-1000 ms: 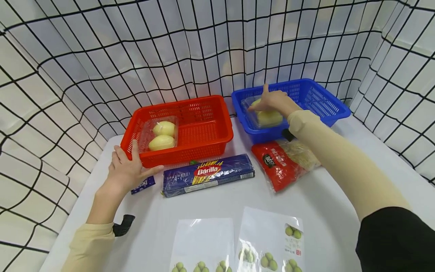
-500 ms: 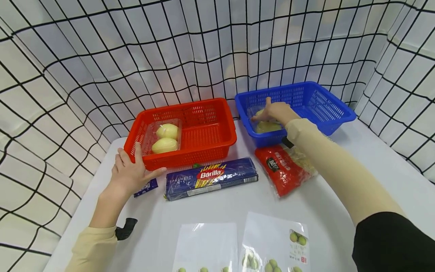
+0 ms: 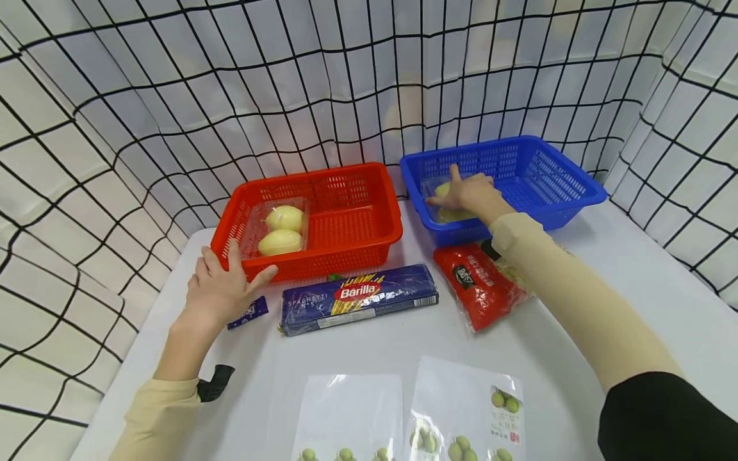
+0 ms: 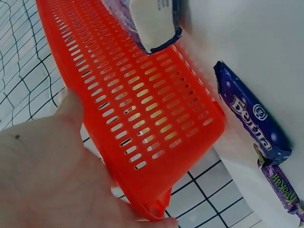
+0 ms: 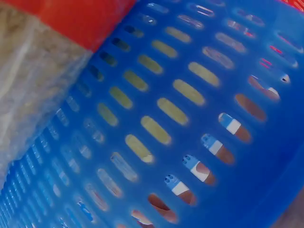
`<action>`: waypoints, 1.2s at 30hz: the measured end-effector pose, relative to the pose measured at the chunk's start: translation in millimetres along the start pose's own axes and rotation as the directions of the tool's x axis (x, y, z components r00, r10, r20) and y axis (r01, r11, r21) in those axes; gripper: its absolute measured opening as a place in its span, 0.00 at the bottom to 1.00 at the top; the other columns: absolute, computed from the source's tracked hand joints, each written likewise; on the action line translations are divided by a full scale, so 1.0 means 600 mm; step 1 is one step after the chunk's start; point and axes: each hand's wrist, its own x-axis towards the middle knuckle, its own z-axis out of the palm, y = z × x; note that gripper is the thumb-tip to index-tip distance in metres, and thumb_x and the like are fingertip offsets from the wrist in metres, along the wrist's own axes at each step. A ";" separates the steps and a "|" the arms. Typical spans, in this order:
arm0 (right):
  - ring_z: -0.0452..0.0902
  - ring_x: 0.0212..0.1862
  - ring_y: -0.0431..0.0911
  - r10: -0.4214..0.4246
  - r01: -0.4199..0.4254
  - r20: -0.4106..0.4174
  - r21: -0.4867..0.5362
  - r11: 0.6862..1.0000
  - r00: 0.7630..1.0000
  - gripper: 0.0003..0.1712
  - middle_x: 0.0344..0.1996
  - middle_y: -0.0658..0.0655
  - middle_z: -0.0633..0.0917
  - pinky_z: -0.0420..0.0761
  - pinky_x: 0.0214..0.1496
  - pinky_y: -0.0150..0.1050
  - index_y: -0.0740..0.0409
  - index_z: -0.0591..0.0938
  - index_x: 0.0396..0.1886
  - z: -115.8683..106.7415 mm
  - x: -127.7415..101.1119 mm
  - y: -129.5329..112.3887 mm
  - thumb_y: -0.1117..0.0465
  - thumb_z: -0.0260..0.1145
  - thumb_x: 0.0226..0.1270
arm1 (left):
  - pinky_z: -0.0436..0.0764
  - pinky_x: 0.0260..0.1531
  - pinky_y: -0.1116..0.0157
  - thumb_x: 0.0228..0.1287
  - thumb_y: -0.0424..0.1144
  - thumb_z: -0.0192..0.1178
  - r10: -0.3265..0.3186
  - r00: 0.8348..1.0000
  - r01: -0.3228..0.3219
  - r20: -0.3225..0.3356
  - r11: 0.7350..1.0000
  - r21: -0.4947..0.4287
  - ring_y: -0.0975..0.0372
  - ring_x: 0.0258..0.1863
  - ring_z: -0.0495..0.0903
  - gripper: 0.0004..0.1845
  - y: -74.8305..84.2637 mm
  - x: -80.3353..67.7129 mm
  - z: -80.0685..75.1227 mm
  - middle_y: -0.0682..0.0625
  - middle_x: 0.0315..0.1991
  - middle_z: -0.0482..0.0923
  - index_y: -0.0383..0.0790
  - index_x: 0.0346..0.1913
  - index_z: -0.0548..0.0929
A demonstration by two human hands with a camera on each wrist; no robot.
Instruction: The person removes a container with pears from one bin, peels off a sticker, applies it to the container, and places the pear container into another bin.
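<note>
My left hand point(image 3: 216, 285) rests at the near left corner of the red basket point(image 3: 369, 250), fingers spread along its rim. Inside that basket, at its left end, lies a clear tray point(image 3: 254, 224) with two pale yellow oval fruits point(image 3: 280, 242). My right hand point(image 3: 469, 192) reaches down into the left end of the blue basket point(image 3: 536, 144), holding a second clear tray point(image 3: 428, 186) of yellow fruit from above. Thumb and index finger are spread; the other fingertips are hidden. Through the slots in the right wrist view, yellow fruit point(image 5: 173, 111) shows low in the basket.
A blue Barilla spaghetti pack point(image 3: 357, 298) lies before the red basket. A red bag point(image 3: 481, 282) with a clear end lies before the blue one. Small wrapped bars point(image 4: 254, 116) sit near my left hand. Two fruit-printed sheets point(image 3: 464, 403) lie in front; black netting point(image 3: 323, 102) surrounds the table.
My right hand has moved slightly down into the blue basket, and the tray under it sits lower behind the rim. My left hand stays at the red basket's corner. The view has shifted slightly.
</note>
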 end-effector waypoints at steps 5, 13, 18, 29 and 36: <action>0.39 0.80 0.77 0.009 -0.009 -0.028 -0.003 1.000 1.000 0.64 0.78 0.83 0.43 0.55 0.78 0.75 0.44 0.23 0.82 0.002 0.000 0.003 0.23 0.51 0.68 | 0.76 0.52 0.29 0.68 0.78 0.40 -0.086 0.995 0.083 -0.054 0.995 -0.054 0.24 0.60 0.61 0.66 -0.005 0.013 -0.009 0.12 0.65 0.52 0.15 0.76 0.38; 0.48 0.77 0.81 -0.187 0.148 -0.369 -0.132 0.980 0.910 0.53 0.75 0.86 0.51 0.61 0.73 0.77 0.50 0.38 0.85 0.016 -0.008 -0.029 0.39 0.58 0.75 | 0.79 0.44 0.34 0.63 0.82 0.41 -0.126 0.991 0.122 -0.047 0.990 -0.072 0.28 0.53 0.65 0.71 -0.005 0.029 -0.010 0.15 0.56 0.59 0.10 0.72 0.42; 0.55 0.77 0.75 -0.339 0.262 -0.527 -0.217 0.940 0.779 0.44 0.74 0.80 0.61 0.65 0.73 0.71 0.50 0.49 0.83 0.023 -0.037 -0.110 0.45 0.57 0.76 | 0.79 0.43 0.35 0.62 0.83 0.42 -0.124 0.991 0.120 -0.059 0.990 -0.073 0.29 0.51 0.64 0.71 -0.001 0.030 -0.012 0.16 0.55 0.59 0.10 0.71 0.44; 0.55 0.82 0.60 -0.422 0.405 -0.185 -0.126 0.906 0.887 0.57 0.82 0.64 0.55 0.63 0.81 0.58 0.46 0.47 0.84 0.089 -0.121 -0.370 0.24 0.55 0.67 | 0.82 0.44 0.33 0.64 0.79 0.46 -0.148 0.987 0.142 -0.064 0.986 -0.089 0.26 0.50 0.66 0.68 -0.023 0.005 0.004 0.14 0.54 0.61 0.07 0.69 0.48; 0.39 0.86 0.56 -0.305 0.303 -0.009 -0.095 0.948 0.952 0.64 0.85 0.54 0.42 0.60 0.82 0.58 0.32 0.36 0.84 0.107 -0.145 -0.467 0.21 0.60 0.59 | 0.84 0.40 0.36 0.64 0.79 0.47 -0.107 0.990 0.102 -0.095 0.993 -0.063 0.27 0.46 0.70 0.67 -0.017 0.013 0.005 0.16 0.48 0.63 0.06 0.65 0.54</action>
